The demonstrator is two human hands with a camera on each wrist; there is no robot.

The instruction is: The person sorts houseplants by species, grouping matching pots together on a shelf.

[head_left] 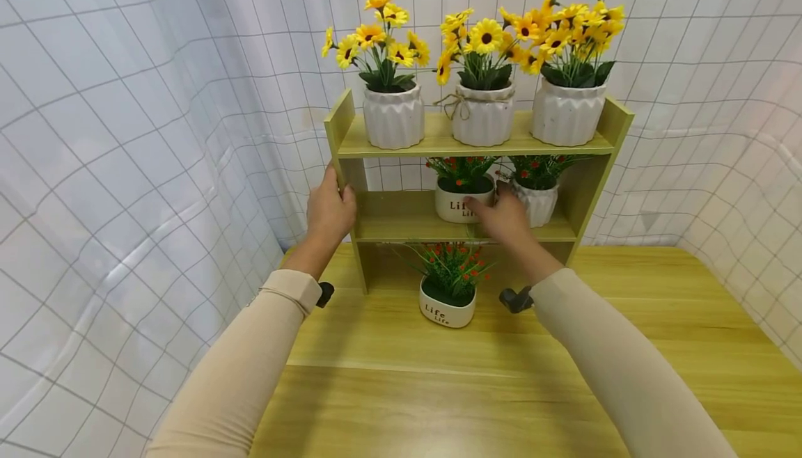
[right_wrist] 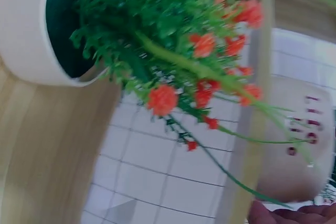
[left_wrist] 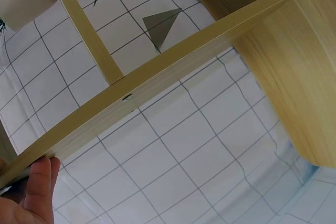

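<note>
My left hand grips the left side panel of a small wooden shelf, and in the left wrist view its fingers lie on that panel's edge. On the middle board, my right hand holds the right side of a white oval flowerpot lettered "Life", thumb across its front. Green leaves and small red flowers fill this pot. Right behind the hand stands a white ribbed pot with similar red flowers. The right wrist view shows the held pot with fingertips at its rim.
Three white ribbed pots of yellow flowers line the top board. Another "Life" pot with red flowers stands on the wooden table, in front of the shelf's bottom opening. A white gridded curtain hangs behind and at both sides.
</note>
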